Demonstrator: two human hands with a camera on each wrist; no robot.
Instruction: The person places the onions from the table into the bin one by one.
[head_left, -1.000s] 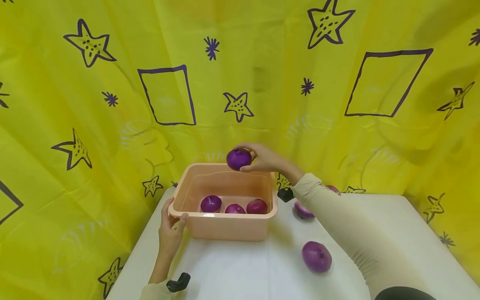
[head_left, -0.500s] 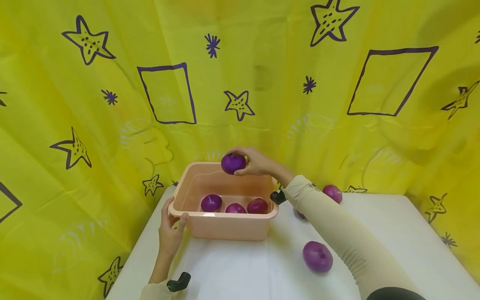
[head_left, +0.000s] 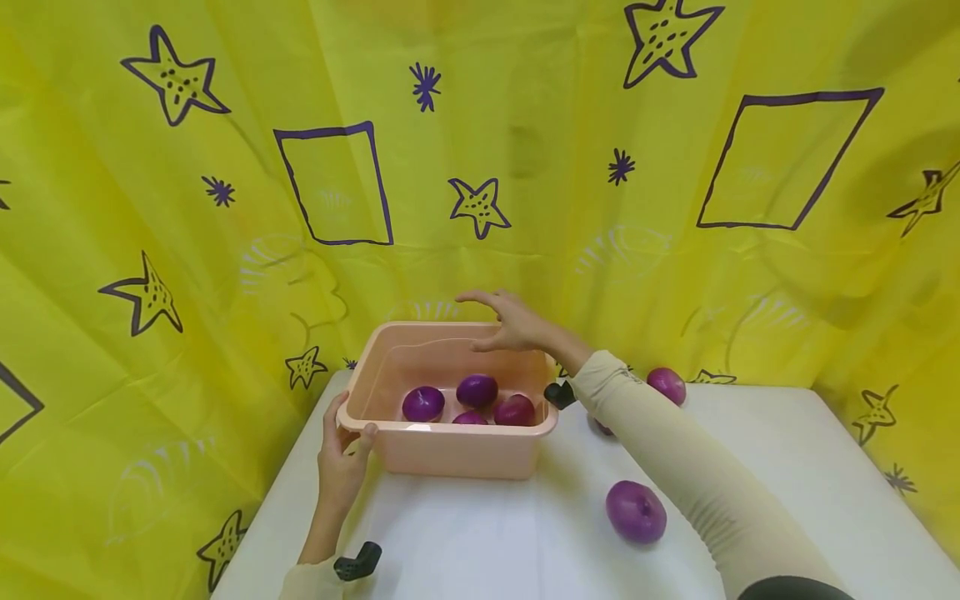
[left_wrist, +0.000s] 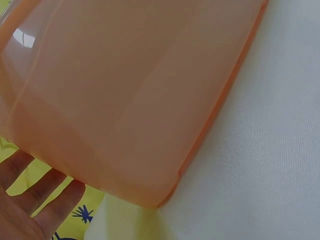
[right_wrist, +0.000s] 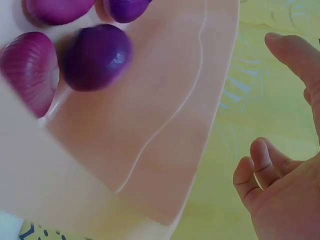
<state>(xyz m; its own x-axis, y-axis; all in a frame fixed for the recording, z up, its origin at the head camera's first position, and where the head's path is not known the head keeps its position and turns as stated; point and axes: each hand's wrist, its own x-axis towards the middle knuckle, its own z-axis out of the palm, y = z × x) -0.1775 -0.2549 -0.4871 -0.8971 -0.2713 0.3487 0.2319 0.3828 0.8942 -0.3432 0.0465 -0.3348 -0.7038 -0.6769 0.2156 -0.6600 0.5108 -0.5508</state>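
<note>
1. Behind everything, from far left to far right, you have a yellow curtain [head_left: 562, 125] printed with stars and frames; the white table [head_left: 480, 533] stands before it.
2. Your left hand [head_left: 345, 467] holds the tub by its front left corner, thumb over the rim, fingers along the outer side. The left wrist view shows fingertips against the wall. A black fitting [head_left: 357, 562] sits at that wrist.
3. The peach tub [head_left: 453, 454] stands upright on the table, with four onions inside it.
4. In the tub, you see the left onion [head_left: 423, 404] first, then the low onion [head_left: 470, 419], partly hidden by the front rim.
5. The dark onion [head_left: 477, 391] lies just behind the low one; the red onion [head_left: 515, 411] is to its right, near the tub's right wall.
6. Your right hand [head_left: 517, 325] is wide, thumb and index finger well apart, in front of the tub's back right rim as the head view shows it.
7. Right of the tub, your sleeve [head_left: 697, 475] mostly covers the hidden onion [head_left: 600, 427].
8. The front onion [head_left: 636, 512] rests on the table, nearer you.
9. Farthest right, the back onion [head_left: 666, 386] lies near the table's back edge.
</note>
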